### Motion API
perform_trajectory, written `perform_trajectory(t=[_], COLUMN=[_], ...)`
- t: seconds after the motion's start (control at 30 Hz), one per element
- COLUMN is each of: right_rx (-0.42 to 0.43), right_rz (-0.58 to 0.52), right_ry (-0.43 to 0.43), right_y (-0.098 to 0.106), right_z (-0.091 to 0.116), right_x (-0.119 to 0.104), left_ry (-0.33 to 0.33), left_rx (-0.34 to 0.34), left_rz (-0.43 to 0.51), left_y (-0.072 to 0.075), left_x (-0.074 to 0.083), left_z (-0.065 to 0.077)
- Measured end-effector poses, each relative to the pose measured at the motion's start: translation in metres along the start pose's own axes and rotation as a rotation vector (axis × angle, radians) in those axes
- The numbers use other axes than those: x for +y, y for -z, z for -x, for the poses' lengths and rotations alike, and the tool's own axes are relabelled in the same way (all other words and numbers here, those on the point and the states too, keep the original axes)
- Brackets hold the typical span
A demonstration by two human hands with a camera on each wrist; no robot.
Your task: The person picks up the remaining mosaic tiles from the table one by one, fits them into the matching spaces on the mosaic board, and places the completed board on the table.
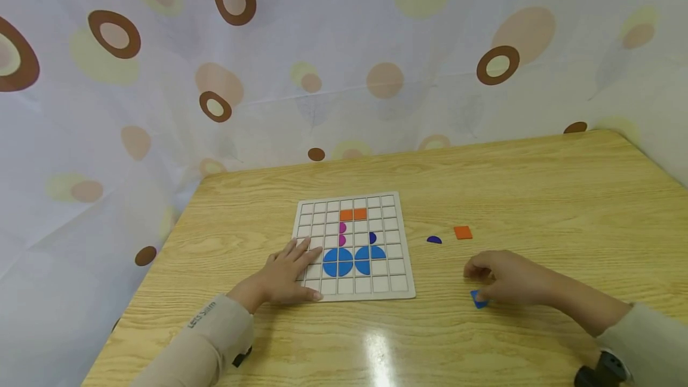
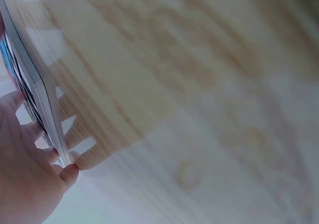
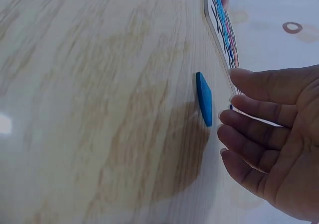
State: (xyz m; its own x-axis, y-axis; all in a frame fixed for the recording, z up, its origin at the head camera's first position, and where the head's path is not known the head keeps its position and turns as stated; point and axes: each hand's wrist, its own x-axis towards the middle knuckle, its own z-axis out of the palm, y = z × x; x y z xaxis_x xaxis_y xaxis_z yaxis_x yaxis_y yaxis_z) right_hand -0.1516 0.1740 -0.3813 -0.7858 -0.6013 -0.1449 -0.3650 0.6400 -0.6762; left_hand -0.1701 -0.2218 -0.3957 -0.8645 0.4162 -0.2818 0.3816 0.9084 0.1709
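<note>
A white grid board point(image 1: 329, 286) lies on the table, bearing blue quarter circles point(image 1: 331, 268), two orange squares point(image 1: 360, 214), two magenta half circles point(image 1: 342, 240) and a dark blue half circle point(image 1: 372, 237). My left hand point(image 1: 287, 273) rests on its left edge with fingers spread, the thumb point(image 2: 70, 174) at the near corner. To the right of the board, my right hand point(image 1: 502, 276) hovers by a loose blue piece point(image 3: 204, 99), thumb and fingers apart and loosely bent. That piece lies on the table; the hand partly covers it in the head view.
Between board and right hand, toward the back, lie a loose dark blue half circle point(image 1: 434, 239) and a loose orange square point(image 1: 463, 232). The wooden table point(image 1: 564, 196) runs back to a patterned curtain point(image 1: 344, 118), which also hangs along its left side.
</note>
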Motion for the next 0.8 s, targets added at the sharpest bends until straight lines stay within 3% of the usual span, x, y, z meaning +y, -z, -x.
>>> perform_trajectory(t=[0.13,0.43,0.8], right_rx=[-0.028,-0.054,-0.035], right_rz=[0.028,-0.052,0.018], right_ry=[0.007,0.051,0.105], right_y=[0.002,-0.001,-0.009], right_z=[0.002,0.005,0.001], right_x=[0.005,0.013,0.013], left_ry=[0.005,0.005,0.005], left_rx=[0.002,0.015,0.027], left_rz=[-0.001,-0.003,0.000], left_y=[0.001,0.001,0.000], left_x=[0.001,0.002,0.000], left_z=[0.000,0.001,0.000])
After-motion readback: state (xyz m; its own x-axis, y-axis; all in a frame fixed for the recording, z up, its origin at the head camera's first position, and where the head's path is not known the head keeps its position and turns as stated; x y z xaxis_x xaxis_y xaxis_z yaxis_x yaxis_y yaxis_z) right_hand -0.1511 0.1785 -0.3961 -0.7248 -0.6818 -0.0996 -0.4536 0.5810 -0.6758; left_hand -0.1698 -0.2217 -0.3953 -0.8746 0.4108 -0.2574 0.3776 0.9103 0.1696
